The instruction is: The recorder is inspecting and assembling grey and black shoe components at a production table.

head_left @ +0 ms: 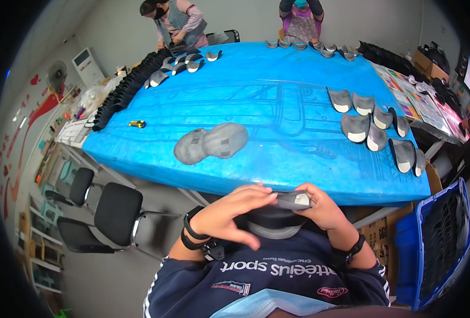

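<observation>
Pad (pixel 288 200), grey and curved with a pale patch, sits between the two hands: the right hand (pixel 322 208) pinches its right end, while the left hand (pixel 234 213) is spread, thumb apart and fingertips at the pad's left end. Beyond the left hand, two overlapping grey flat pieces (pixel 225 142) lie on the blue table cover (pixel 288 164); ahead and right of the right hand rest more curved pads (pixel 355 129), with a blue crate (pixel 411 254) nearer, to its right.

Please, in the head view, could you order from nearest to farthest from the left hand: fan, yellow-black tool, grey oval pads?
1. Grey oval pads: ahead, on the blue table.
2. Yellow-black tool: ahead-left, same table.
3. Fan: far left, beyond the table.
</observation>
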Tool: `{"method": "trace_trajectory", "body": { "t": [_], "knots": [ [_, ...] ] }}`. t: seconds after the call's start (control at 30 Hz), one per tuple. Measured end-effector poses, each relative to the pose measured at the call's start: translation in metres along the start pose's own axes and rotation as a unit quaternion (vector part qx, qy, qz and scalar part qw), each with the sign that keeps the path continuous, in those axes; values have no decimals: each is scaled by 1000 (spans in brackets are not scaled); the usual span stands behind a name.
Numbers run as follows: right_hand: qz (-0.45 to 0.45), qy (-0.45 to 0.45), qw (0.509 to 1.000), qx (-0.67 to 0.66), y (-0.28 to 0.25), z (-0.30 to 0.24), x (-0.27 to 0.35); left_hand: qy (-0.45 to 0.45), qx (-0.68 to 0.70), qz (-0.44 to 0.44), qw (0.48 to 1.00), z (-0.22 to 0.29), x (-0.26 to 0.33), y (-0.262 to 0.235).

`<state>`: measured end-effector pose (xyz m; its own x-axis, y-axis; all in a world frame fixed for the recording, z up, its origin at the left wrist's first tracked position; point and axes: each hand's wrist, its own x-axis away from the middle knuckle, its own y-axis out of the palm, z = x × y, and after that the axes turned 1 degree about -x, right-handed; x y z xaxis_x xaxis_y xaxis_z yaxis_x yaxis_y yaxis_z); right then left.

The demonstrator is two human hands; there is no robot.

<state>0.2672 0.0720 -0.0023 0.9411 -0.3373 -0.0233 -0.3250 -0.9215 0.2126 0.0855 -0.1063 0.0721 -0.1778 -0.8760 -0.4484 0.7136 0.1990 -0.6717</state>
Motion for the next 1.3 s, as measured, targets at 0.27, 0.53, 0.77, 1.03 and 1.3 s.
{"method": "trace_trajectory", "body": {
  "t": [0.27,0.53,0.77,1.03,1.3],
  "knots": [
    [-14,-74,997,-25,4,-15,18,-92,38,88,991,-9,2,2],
    [25,-105,986,125,14,-28,26,-158,147,75,974,-17,2,15],
    [15,-39,996,80,15,-32,28,-226,220,116,942,-15,11,21],
    [26,-4,996,81,11,-51,37,-207,232,114,944,-7,23,9],
    [38,-45,995,81,15,-47,36,-167,220,124,953,-14,14,23]
  ]
}}
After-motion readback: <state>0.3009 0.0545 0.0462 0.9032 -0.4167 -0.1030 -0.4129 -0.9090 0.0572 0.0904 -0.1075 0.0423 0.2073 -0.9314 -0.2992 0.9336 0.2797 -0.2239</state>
